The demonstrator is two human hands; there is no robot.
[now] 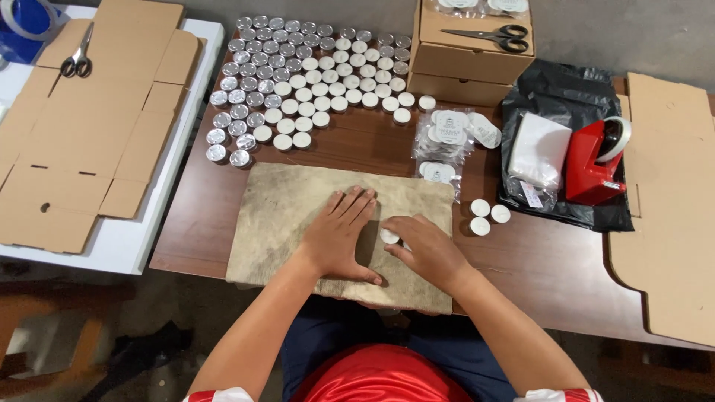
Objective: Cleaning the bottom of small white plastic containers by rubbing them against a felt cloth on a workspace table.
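Clearly the head view shows a worn beige mat (pixel 298 193) laid on the brown tabletop (pixel 536 260) as a work pad, and the left hand (pixel 339 234) lies flat and open on it, fingers spread, grasping nothing, seemingly to pin it down. Just beside it, the right hand (pixel 424 249) curls over a small white tealight candle (pixel 389 236) on the mat, fingertips pinching it so it stays put. Behind the mat, rows of tealights (pixel 313 78) stand massed within reach, three loose candles (pixel 485 214) wait to the right, and the red tape dispenser (pixel 592 164) rests on a black bag (pixel 558 89), near the stacked cardboard boxes (pixel 462 63).
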